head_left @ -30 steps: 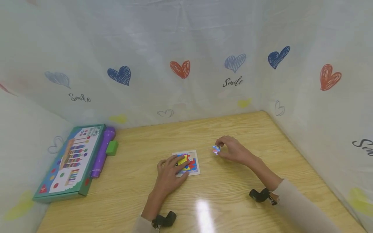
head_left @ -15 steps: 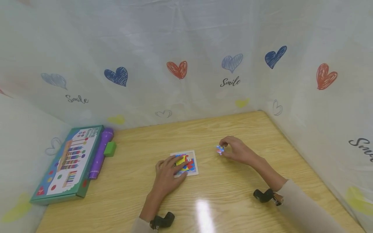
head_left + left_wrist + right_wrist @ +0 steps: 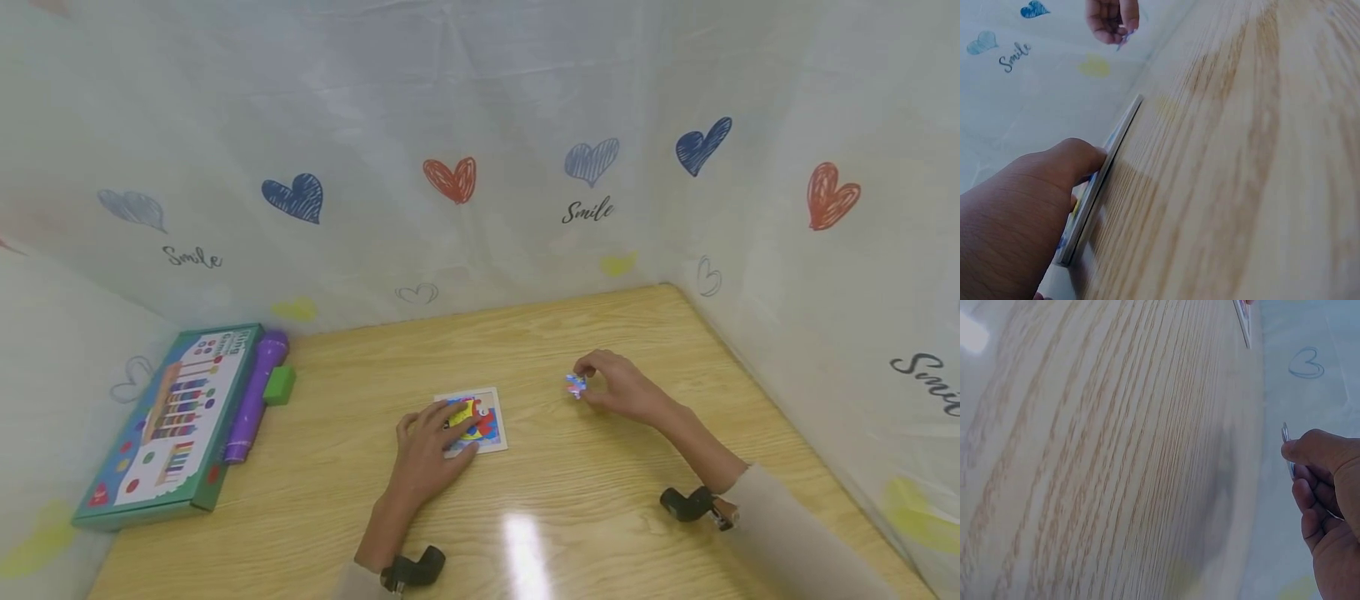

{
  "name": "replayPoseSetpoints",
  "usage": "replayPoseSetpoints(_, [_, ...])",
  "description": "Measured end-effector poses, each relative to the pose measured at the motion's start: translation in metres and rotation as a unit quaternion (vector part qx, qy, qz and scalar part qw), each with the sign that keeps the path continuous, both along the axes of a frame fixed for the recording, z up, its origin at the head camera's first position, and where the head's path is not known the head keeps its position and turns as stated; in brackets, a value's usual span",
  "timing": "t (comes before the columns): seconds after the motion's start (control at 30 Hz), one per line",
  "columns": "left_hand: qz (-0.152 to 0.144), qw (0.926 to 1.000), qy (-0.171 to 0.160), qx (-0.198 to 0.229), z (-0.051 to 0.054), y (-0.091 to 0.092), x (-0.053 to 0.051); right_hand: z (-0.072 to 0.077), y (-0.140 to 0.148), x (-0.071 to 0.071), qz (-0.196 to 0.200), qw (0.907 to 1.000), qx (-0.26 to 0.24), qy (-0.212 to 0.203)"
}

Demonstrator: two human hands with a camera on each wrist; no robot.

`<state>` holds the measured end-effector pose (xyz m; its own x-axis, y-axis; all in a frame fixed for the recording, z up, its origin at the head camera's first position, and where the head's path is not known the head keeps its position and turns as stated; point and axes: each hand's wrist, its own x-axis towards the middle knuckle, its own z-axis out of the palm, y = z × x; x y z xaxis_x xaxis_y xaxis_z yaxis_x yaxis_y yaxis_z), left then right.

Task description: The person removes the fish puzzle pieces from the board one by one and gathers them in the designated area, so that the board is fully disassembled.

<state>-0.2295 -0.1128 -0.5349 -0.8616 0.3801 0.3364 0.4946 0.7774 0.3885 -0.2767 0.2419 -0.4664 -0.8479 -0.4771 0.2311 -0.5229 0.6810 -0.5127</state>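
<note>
A small jigsaw puzzle (image 3: 491, 427) in a pale square frame lies flat on the table, with yellow, red and blue parts showing. My left hand (image 3: 427, 454) rests on it with the fingers spread, covering its left side. In the left wrist view the thumb lies at the edge of the puzzle frame (image 3: 1102, 172). To the right, my right hand (image 3: 621, 390) pinches a blue and red puzzle piece (image 3: 575, 385) between thumb and fingers. The right wrist view shows this thin piece (image 3: 1285, 434) edge-on, held up off the wooden surface.
At the table's left stands a ring game box (image 3: 172, 425), with a purple tube-shaped object (image 3: 255, 400) along its side. A green block (image 3: 280, 386) touches the purple object. A pale curtain (image 3: 360, 108) printed with hearts encloses the back and sides of the wooden table (image 3: 360, 517).
My right hand has drawn a little to the right with the puzzle piece, away from the puzzle. The left hand stays on the puzzle. The head view has shifted slightly.
</note>
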Motion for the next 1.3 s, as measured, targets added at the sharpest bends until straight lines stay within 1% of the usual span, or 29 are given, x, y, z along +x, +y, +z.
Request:
replayPoseSetpoints(0.2, [0.007,1.0000,-0.001,-0.007,0.002,-0.002,0.000,-0.004,0.005,-0.002,0.000,1.0000,0.001,0.005])
replayPoseSetpoints(0.43, [0.003,1.0000,-0.004,-0.005,0.002,-0.003,0.000,-0.005,0.012,-0.001,-0.007,1.0000,0.003,0.004])
replayPoseSetpoints(0.6, [0.006,1.0000,-0.004,-0.005,0.000,-0.003,0.001,-0.007,0.016,-0.002,-0.008,0.9998,0.008,0.015])
replayPoseSetpoints(0.77, [0.006,1.0000,-0.006,-0.002,0.001,-0.002,0.001,-0.010,0.021,-0.003,-0.012,0.9997,0.009,0.022])
replayPoseSetpoints(1.13, [0.007,0.9999,-0.013,-0.001,0.002,0.000,0.001,-0.017,0.032,-0.006,-0.023,0.9996,0.014,0.008])
replayPoseSetpoints(1.3, [0.010,0.9998,-0.017,-0.008,0.001,0.000,0.000,-0.019,0.036,-0.008,-0.026,0.9996,0.010,-0.001])
